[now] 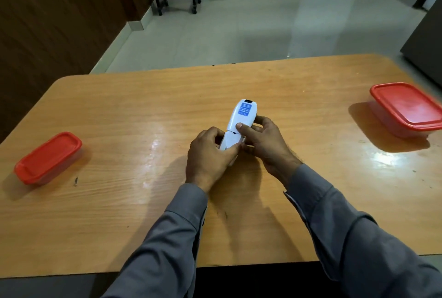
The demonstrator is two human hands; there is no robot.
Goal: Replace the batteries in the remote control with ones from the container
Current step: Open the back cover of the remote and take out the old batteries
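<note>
Two hands hold the white remote control face down over the middle of the wooden table, its back with a blue label turned up and its far end pointing toward the table's far edge. The left hand wraps closed around the near end, thumb lying on the battery cover, whose seam shows as a thin line across the body. The right hand grips the right side, thumb pressed on the back just above that seam, fingers curled underneath.

Both red-lidded containers are shut: the smaller container sits near the table's left edge, the larger container near the far right corner. Which one holds the fresh batteries cannot be told.

The remote looks light, stiff and smooth, a hard plastic shell likely to slip under a sliding thumb. The cover seems still seated, so the step in hand is probably sliding it off toward the near end. A firm hold on the body's sides, with thumb pressure on the cover near the seam, should serve; its small latch may snap if forced.
</note>
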